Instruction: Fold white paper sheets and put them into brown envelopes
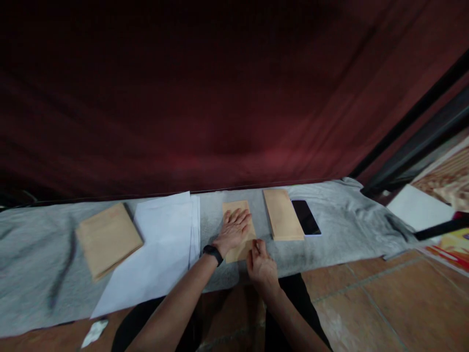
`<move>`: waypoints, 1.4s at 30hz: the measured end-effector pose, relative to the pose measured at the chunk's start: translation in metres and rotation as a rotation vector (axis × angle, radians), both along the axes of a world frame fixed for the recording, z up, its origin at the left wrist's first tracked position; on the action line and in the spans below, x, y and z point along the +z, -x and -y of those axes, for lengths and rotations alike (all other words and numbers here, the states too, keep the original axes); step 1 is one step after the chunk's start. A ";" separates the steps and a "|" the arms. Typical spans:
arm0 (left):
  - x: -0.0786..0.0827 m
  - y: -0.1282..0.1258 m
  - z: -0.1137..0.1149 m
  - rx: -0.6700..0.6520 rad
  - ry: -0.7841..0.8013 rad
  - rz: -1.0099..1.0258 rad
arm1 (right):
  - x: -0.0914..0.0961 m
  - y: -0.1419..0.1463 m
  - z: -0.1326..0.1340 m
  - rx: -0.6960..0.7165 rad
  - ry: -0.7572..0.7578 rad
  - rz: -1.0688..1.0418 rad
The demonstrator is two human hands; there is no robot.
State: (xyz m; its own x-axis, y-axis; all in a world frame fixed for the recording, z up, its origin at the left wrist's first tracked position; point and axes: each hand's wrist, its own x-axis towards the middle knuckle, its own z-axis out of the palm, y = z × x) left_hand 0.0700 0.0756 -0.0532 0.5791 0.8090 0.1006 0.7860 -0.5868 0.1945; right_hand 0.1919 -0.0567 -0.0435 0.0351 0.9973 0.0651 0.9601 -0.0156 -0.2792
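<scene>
My left hand lies flat with fingers spread on a brown envelope on the grey cloth. A black band sits on that wrist. My right hand is at the envelope's near right corner, fingers curled and pinching its edge. To the right lies a stack of brown envelopes, and a black phone rests beside it.
White paper sheets lie left of the hands, with another pile of brown envelopes further left. A dark red curtain hangs behind. Tiled floor is in front; a crumpled white scrap lies on it.
</scene>
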 end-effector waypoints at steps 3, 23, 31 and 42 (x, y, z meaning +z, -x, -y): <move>-0.004 0.004 0.015 -0.044 -0.015 -0.008 | -0.001 -0.001 0.001 0.010 -0.004 0.005; 0.011 0.037 0.098 -0.175 -0.017 -0.018 | -0.010 -0.005 0.008 0.032 -0.030 0.038; 0.019 0.047 0.111 -0.245 0.012 -0.009 | -0.013 -0.008 0.010 0.061 -0.099 0.009; 0.023 0.059 0.118 -0.306 -0.007 0.021 | -0.028 -0.016 0.023 0.149 -0.242 -0.062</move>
